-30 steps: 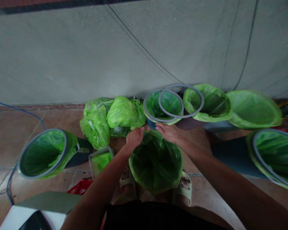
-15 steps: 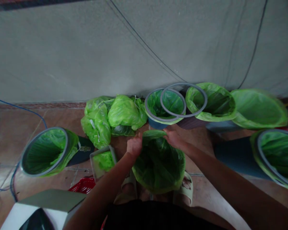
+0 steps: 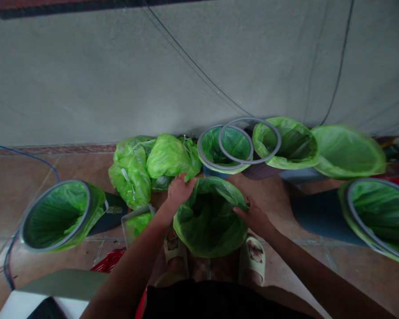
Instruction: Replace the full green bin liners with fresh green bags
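A green trash bag [image 3: 210,241] lines a bin standing between my feet, its mouth open toward me and its edge folded outward. At the upper left of the mouth, my left hand [image 3: 180,193] has its fingers closed on the bag's edge. My right hand [image 3: 255,218] grips the right side of the edge, thumb inside and fingers outside. The bag hides the bin's body. Just beyond, a grey ring [image 3: 277,153] rests partly over a lined bin [image 3: 201,155] and the bag mouth beside it.
Tied green bags [image 3: 169,157] lie against the wall. More lined bins stand at left [image 3: 111,210] and right [image 3: 319,212]. A small tray [image 3: 128,232] holds folded green plastic, near a red basket [image 3: 109,260] and a white box [image 3: 69,283]. Cables [image 3: 49,161] cross the floor and wall.
My hands have spread apart around the bag's edge. The right hand went from the far side to the right side, and the left shifted slightly outward. The mouth looks rounder.
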{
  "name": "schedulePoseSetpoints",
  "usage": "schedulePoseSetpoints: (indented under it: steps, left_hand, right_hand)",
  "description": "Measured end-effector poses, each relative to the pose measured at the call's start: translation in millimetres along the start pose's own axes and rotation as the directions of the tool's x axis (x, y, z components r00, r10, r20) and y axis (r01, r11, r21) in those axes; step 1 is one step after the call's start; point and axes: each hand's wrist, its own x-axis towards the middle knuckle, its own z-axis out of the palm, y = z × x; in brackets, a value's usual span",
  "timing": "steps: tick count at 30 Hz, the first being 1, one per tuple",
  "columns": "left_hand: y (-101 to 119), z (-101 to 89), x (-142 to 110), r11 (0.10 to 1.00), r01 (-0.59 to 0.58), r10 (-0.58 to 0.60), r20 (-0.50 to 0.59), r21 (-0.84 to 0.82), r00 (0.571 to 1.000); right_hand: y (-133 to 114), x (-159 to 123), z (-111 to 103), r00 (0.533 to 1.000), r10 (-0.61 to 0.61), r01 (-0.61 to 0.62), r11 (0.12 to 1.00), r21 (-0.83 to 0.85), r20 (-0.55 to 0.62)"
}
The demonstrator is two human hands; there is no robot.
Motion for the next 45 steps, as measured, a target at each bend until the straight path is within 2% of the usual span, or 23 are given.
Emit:
schedulePoseSetpoints:
  steps: [2, 5, 7, 11, 14, 16, 18, 20, 22, 25, 27, 30, 31, 33, 35, 37, 39, 42, 45]
  left_hand:
    - [10.1, 6.8, 16.8, 1.000, -0.011, 0.011, 0.070, -0.005, 0.998]
    - [23.1, 18.7, 36.1, 0.998, -0.058, 0.058, 0.162, -0.006, 0.985]
    - [26.8, 23.3, 40.1, 0.995, -0.099, 0.099, 0.182, -0.008, 0.978]
    - [20.3, 22.0, 29.6, 0.979, -0.202, 0.204, 0.154, -0.034, 0.967]
    - [9.4, 22.1, 16.4, 0.953, -0.302, 0.302, 0.019, -0.029, 0.953]
    - [1.7, 25.4, 8.6, 0.910, -0.415, 0.414, -0.100, 0.014, 0.905]
    - [-6.0, 29.4, 1.8, 0.839, -0.538, 0.544, -0.175, 0.086, 0.820]
    - [-13.2, 31.2, -5.1, 0.768, -0.616, 0.640, -0.204, 0.175, 0.741]
    - [-18.8, 29.8, -12.8, 0.727, -0.638, 0.684, -0.185, 0.253, 0.706]
    - [-21.4, 23.9, -24.9, 0.727, -0.625, 0.672, -0.108, 0.283, 0.732]
    - [-18.2, 20.3, -29.4, 0.789, -0.571, 0.604, -0.118, 0.227, 0.788]
    - [-7.5, 17.7, -23.7, 0.932, -0.361, 0.360, -0.233, 0.040, 0.903]
    - [-3.2, 17.5, -18.6, 0.959, -0.282, 0.268, -0.237, -0.026, 0.934]
    - [5.3, 17.4, -6.4, 0.979, -0.170, 0.154, -0.137, -0.112, 0.978]
    - [12.0, 17.3, 3.5, 0.982, -0.135, 0.138, 0.018, -0.129, 0.990]
    - [15.5, 17.0, 7.8, 0.983, -0.140, 0.153, 0.110, -0.119, 0.982]
    - [15.3, 16.9, 6.9, 0.983, -0.145, 0.159, 0.124, -0.110, 0.979]
    - [9.8, 17.4, 2.1, 0.983, -0.143, 0.156, 0.118, -0.114, 0.981]
    - [3.8, 18.4, -0.1, 0.981, -0.146, 0.162, 0.123, -0.127, 0.979]
  right_hand:
    - [-12.9, 17.3, -14.9, 0.999, -0.005, 0.003, 0.999, -0.037, -0.049]
    - [-41.0, 55.3, -28.9, 0.987, -0.153, 0.155, 0.987, -0.038, 0.051]
    - [-56.4, 76.0, -25.9, 0.969, -0.230, 0.236, 0.970, -0.063, 0.095]
    - [-62.9, 89.4, -3.8, 0.943, -0.292, 0.307, 0.949, -0.078, 0.162]
    - [-53.5, 84.7, 4.4, 0.922, -0.346, 0.358, 0.933, -0.045, 0.171]
    - [-46.6, 81.1, 3.9, 0.901, -0.398, 0.408, 0.913, -0.027, 0.173]
    - [-40.9, 77.9, 2.0, 0.879, -0.438, 0.450, 0.893, -0.026, 0.187]
    - [-36.1, 74.4, 1.5, 0.881, -0.429, 0.449, 0.892, -0.061, 0.201]
    - [-32.3, 69.8, 2.5, 0.894, -0.402, 0.428, 0.897, -0.111, 0.200]
    - [-30.6, 61.3, 2.6, 0.908, -0.382, 0.407, 0.900, -0.154, 0.170]
    - [-34.2, 55.4, -0.3, 0.909, -0.404, 0.417, 0.892, -0.173, 0.105]
    - [-46.6, 50.2, -6.5, 0.864, -0.504, 0.492, 0.841, -0.225, 0.005]
    - [-51.7, 50.1, -7.8, 0.845, -0.535, 0.516, 0.821, -0.244, -0.013]
    - [-61.3, 52.7, -7.8, 0.832, -0.554, 0.527, 0.806, -0.270, -0.030]
    - [-67.9, 58.0, -5.0, 0.844, -0.534, 0.502, 0.823, -0.268, -0.058]
    - [-69.8, 63.6, -1.3, 0.852, -0.514, 0.487, 0.848, -0.212, -0.098]
    - [-66.5, 67.4, 1.4, 0.845, -0.513, 0.503, 0.858, -0.099, -0.153]
    - [-53.7, 69.4, 1.2, 0.819, -0.531, 0.557, 0.827, 0.080, -0.215]
    - [-38.5, 69.7, -3.2, 0.814, -0.556, 0.579, 0.801, 0.154, -0.168]
